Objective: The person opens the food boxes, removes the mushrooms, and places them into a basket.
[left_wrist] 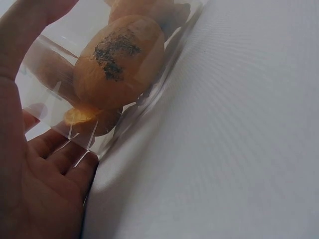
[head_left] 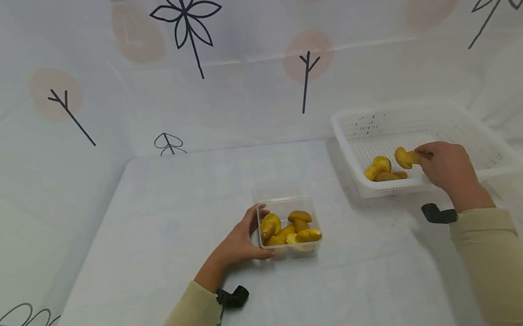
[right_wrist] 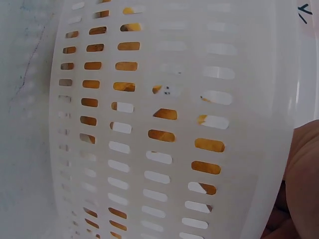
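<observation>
My left hand (head_left: 238,241) grips the left side of a small clear plastic box (head_left: 311,206), thumb at the near side and fingers at the far side. Several yellow-brown mushrooms (head_left: 300,217) lie inside the box. In the left wrist view, a rounded mushroom cap (left_wrist: 119,62) with dark specks shows through the clear wall. Over a white perforated basket (head_left: 414,114) at the right, my right hand (head_left: 449,167) pinches a mushroom (head_left: 405,158) by its stem, cap pointing left. Below and left of it, more mushrooms (head_left: 381,168) lie in the basket's near left corner.
The basket's slotted wall (right_wrist: 139,149) fills most of the right wrist view, with yellow showing through its slots. A white cloth (head_left: 173,207) covers the table, and a patterned sheet (head_left: 252,92) hangs behind. Dark wrist devices (head_left: 232,298) sit on both wrists.
</observation>
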The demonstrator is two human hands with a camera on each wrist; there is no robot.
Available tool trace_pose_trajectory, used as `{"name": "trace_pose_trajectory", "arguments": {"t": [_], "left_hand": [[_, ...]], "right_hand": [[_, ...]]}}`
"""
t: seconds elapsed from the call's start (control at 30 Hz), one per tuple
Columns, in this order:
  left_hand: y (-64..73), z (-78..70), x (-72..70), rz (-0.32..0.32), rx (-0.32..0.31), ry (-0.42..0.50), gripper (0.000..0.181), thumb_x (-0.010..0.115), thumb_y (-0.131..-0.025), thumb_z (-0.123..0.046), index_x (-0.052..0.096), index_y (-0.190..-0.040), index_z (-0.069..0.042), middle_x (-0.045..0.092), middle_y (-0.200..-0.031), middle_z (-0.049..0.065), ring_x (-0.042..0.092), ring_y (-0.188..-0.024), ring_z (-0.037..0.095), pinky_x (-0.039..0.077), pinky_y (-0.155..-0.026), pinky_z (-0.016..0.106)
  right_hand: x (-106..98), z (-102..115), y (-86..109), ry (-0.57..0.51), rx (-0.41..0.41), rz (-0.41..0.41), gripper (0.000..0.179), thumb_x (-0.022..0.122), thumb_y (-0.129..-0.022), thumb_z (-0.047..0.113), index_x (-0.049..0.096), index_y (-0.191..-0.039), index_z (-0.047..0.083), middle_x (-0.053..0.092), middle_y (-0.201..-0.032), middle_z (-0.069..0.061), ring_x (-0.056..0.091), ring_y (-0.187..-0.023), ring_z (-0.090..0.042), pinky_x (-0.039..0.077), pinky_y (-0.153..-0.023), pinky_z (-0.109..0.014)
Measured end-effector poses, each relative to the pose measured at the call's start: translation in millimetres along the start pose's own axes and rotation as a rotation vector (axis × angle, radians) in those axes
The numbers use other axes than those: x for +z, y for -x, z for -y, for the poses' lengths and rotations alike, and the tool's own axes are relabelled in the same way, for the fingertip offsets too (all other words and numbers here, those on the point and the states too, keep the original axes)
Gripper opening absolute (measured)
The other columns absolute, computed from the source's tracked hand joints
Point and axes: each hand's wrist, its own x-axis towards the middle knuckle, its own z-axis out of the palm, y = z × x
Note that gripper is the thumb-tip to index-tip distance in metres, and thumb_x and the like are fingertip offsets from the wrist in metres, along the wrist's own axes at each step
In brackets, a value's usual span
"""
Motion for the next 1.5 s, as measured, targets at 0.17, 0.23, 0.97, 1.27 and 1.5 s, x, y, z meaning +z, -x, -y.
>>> {"name": "trace_pose_trajectory", "arguments": {"t": [0.17, 0.23, 0.97, 1.27, 1.5], "left_hand": [[0.5, 0.0, 0.4, 0.001, -0.001, 0.002, 0.111, 0.085, -0.07, -0.042, 0.015, -0.153, -0.02, 0.037, -0.153, 0.0, 0.029, -0.146, 0.013, 0.025, -0.121, 0.037], [0.7, 0.2, 0.7, 0.001, -0.003, 0.002, 0.111, 0.085, -0.07, -0.043, 0.015, -0.153, -0.02, 0.037, -0.153, 0.0, 0.029, -0.146, 0.013, 0.025, -0.121, 0.038], [1.9, -1.2, 0.3, 0.003, -0.013, 0.015, 0.11, 0.085, -0.071, -0.041, 0.015, -0.153, -0.019, 0.036, -0.153, 0.0, 0.028, -0.147, 0.014, 0.024, -0.121, 0.038], [1.1, -1.5, 0.3, 0.001, -0.012, 0.012, 0.11, 0.085, -0.071, -0.042, 0.015, -0.153, -0.021, 0.037, -0.153, 0.001, 0.029, -0.147, 0.016, 0.025, -0.12, 0.039], [0.5, 0.3, 0.8, -0.002, -0.018, 0.011, 0.11, 0.085, -0.071, -0.042, 0.015, -0.153, -0.021, 0.037, -0.153, 0.0, 0.029, -0.146, 0.015, 0.025, -0.12, 0.038]], "right_hand": [[1, -2, -0.4, 0.033, 0.013, 0.024, 0.03, 0.051, -0.097, 0.007, 0.059, -0.12, -0.01, 0.056, -0.121, -0.034, 0.053, -0.104, -0.048, 0.049, -0.078, -0.056], [1, -3, -0.6, 0.042, 0.023, 0.034, 0.03, 0.051, -0.097, 0.008, 0.058, -0.12, -0.01, 0.056, -0.122, -0.034, 0.053, -0.105, -0.049, 0.049, -0.079, -0.056], [-4, 12, 5.2, 0.072, -0.031, 0.027, 0.031, 0.05, -0.097, 0.011, 0.059, -0.122, -0.006, 0.053, -0.127, -0.035, 0.048, -0.111, -0.051, 0.043, -0.092, -0.064], [-4, 38, 12.0, 0.034, -0.081, 0.014, 0.032, 0.055, -0.096, 0.015, 0.061, -0.122, -0.002, 0.054, -0.129, -0.032, 0.048, -0.114, -0.05, 0.043, -0.096, -0.064], [-5, 53, 19.4, 0.011, -0.135, 0.028, 0.033, 0.056, -0.096, 0.019, 0.061, -0.122, -0.001, 0.055, -0.129, -0.031, 0.05, -0.112, -0.048, 0.044, -0.094, -0.063]]}}
